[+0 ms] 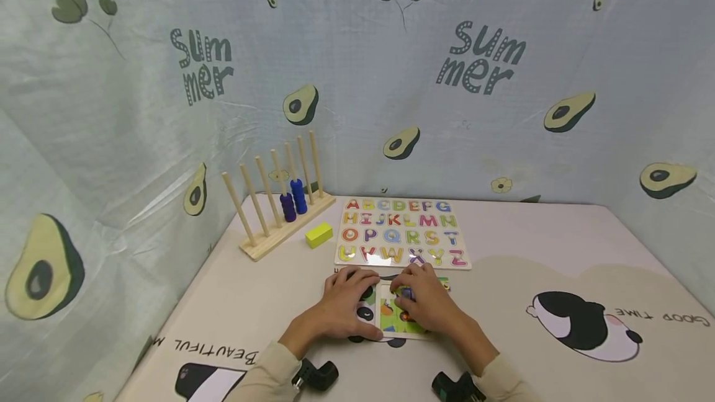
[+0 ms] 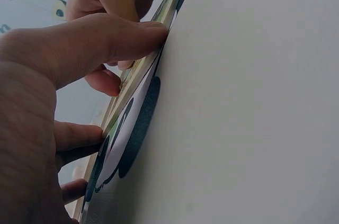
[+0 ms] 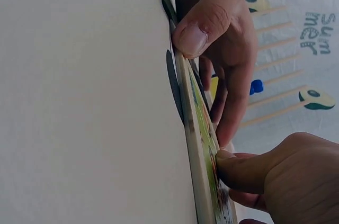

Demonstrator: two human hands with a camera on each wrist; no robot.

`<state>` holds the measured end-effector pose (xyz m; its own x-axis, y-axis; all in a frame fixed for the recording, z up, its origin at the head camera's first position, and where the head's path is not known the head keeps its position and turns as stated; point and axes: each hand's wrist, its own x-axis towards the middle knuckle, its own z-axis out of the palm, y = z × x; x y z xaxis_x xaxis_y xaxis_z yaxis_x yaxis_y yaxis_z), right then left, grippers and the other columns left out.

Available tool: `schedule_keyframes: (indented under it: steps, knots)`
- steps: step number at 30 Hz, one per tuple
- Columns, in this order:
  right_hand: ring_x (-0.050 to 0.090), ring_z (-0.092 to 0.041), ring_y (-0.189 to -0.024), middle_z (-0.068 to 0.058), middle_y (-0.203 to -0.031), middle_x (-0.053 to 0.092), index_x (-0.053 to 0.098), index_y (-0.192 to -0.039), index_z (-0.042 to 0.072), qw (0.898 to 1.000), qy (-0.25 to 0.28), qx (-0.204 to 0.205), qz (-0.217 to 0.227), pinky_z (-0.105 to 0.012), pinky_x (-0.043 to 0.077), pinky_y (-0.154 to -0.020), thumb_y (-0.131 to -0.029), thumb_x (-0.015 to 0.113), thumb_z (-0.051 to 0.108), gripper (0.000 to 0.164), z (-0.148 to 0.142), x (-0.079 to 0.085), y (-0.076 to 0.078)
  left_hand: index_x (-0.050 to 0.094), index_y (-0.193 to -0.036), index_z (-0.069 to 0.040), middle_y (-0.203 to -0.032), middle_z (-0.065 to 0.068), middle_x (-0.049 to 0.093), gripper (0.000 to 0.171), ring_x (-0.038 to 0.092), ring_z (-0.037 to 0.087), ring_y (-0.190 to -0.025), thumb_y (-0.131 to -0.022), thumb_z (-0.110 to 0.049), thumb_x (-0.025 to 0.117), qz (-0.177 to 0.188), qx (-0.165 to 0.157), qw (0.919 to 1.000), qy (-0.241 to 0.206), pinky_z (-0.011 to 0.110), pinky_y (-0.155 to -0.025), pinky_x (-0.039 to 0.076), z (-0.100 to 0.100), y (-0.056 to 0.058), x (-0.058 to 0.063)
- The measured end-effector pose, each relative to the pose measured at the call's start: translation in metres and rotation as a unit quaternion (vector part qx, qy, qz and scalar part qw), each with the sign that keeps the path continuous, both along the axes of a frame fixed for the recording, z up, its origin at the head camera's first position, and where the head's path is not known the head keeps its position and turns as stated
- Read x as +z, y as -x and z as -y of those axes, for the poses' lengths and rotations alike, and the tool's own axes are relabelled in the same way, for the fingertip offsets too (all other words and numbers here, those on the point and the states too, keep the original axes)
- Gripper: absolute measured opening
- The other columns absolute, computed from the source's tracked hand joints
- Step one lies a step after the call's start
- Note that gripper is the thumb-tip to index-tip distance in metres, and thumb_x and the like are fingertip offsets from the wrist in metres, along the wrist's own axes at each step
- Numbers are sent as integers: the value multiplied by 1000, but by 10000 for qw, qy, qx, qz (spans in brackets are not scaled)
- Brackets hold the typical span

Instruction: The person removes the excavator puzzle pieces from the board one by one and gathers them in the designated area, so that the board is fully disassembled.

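A small wooden picture puzzle board [image 1: 403,326] with a green, colourful scene and a pale rim lies flat on the table. My left hand [image 1: 341,306] grips its left side, thumb at the near corner and fingers towards the far edge. On the picture, my right hand [image 1: 427,299] pinches a small puzzle piece [image 1: 406,293] with dark blue on it, thumb and fingers bent close together. The fingers mostly hide that piece. In the right wrist view, the right thumb [image 3: 246,173] sits low against the board's face. Part of a green item [image 1: 445,283] shows beyond the right hand.
Just beyond the hands lies an alphabet board [image 1: 402,234] full of coloured letters. To its left are a yellow block [image 1: 319,235] and a wooden peg stand [image 1: 287,228] with blue and purple beads. A printed cloth [image 1: 357,79] hangs behind the table [image 1: 503,303].
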<state>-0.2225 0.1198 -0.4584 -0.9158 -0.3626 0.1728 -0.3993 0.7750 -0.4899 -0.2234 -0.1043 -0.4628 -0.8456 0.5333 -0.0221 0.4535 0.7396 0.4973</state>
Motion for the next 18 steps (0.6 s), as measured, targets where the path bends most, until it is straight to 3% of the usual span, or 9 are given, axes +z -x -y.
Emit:
schedule_keyframes:
  steps: [18]
  knots:
    - [44, -18, -100, 5, -106, 60, 68, -99, 24, 9995, 303, -66, 28, -41, 42, -87, -87, 79, 14, 19, -1, -5, 1, 50, -149, -19, -155, -4, 42, 95, 22, 29, -146, -70, -63, 79, -43, -7, 10000, -23, 60, -114, 19, -1, 1, 1]
